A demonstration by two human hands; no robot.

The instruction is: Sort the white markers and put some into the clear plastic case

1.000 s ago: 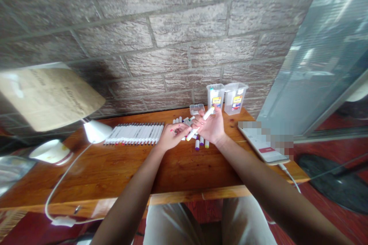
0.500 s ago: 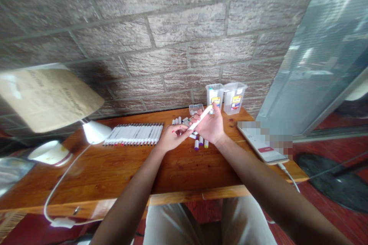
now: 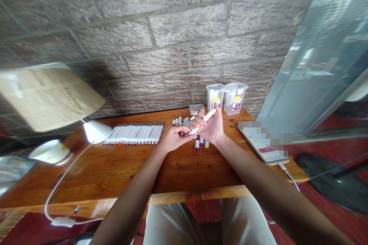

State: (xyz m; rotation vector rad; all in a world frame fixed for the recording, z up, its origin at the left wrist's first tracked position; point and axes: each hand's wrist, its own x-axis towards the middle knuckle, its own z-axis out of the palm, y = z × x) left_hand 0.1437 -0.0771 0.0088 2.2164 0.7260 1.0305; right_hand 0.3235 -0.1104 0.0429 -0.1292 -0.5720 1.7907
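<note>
A white marker slants between my two hands above the desk, its yellow-marked end up and to the right. My right hand is closed on it, palm turned up, thumb near the upper end and fingers curled around the barrel. My left hand pinches its lower end between thumb and fingertips, with a gap behind them. Reddish marks show on the left hand. Loose markers lie beneath and behind the hands, partly hidden; purple-ended ones and a yellow-ended one stick out below.
A neat row of white markers lies left of my hands. Behind stand two clear plastic containers and a small clear lid. A lamp, a paper cup and a tablet with a cable flank the wooden desk.
The marker has shifted slightly down and to the right in my hands. My left fingers have spread, leaving a wider gap between thumb and index finger.
</note>
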